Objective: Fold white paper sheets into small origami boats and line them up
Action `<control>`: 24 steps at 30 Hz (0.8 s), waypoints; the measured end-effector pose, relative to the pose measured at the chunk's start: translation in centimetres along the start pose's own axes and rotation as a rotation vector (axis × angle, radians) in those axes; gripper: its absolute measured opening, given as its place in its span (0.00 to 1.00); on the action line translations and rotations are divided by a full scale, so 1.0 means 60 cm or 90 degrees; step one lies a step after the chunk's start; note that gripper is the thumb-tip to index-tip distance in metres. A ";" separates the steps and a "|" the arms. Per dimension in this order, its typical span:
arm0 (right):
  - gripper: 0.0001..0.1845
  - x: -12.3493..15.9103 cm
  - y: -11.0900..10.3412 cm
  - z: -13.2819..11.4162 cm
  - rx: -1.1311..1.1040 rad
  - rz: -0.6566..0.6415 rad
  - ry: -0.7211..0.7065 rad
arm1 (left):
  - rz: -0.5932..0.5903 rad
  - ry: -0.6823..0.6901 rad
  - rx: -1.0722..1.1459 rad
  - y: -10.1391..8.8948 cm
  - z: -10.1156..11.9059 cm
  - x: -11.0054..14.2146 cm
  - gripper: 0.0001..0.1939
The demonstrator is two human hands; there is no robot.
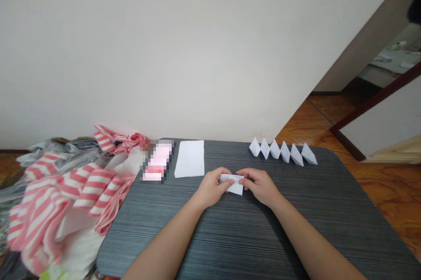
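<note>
A small folded piece of white paper (236,188) is held between my two hands above the dark table. My left hand (213,187) grips its left end, thumb on the near face and fingers behind. On the other end, my right hand (259,185) pinches the paper's upper right corner. A crease and a folded flap show on the near face; the far side is hidden by the paper and fingers. Beyond my right hand, several folded white paper boats (275,150) stand in a row. A stack of white paper sheets (190,158) lies beyond my left hand.
The dark wood-grain table (230,240) has rounded corners and meets a white wall (184,52) at the back. A blurred-out phone-like item (158,160) lies left of the sheets. Pink-and-white striped cloth (95,186) is heaped at the left. Wooden floor (305,118) shows at right.
</note>
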State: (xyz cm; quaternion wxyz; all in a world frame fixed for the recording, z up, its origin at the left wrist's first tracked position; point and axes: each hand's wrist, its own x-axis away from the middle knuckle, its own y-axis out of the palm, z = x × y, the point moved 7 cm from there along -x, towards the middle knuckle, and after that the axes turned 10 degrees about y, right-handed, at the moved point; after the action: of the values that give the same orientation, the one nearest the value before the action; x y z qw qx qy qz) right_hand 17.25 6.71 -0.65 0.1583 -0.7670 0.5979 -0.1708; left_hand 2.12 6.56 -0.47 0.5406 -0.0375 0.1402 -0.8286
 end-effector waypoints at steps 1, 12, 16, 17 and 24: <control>0.12 0.000 -0.001 0.002 -0.004 0.003 -0.002 | 0.001 -0.007 0.010 0.000 -0.003 0.000 0.14; 0.10 0.005 -0.010 -0.025 0.089 -0.005 -0.035 | -0.013 -0.006 0.021 0.003 -0.004 0.001 0.14; 0.10 0.005 -0.008 -0.021 0.101 0.007 -0.032 | -0.015 0.004 0.006 0.001 0.005 0.001 0.14; 0.10 0.005 -0.007 -0.020 0.102 0.008 -0.030 | -0.018 0.007 0.000 0.001 0.006 0.000 0.13; 0.11 0.004 -0.005 -0.018 0.102 0.015 -0.013 | -0.031 0.002 -0.009 0.003 0.003 0.000 0.12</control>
State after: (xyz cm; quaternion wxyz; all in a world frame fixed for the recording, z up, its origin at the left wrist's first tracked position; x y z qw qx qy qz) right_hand 17.08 6.53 0.48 0.2275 -0.7464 0.5898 -0.2080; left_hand 2.32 6.48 -0.32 0.5201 -0.0435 0.1454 -0.8405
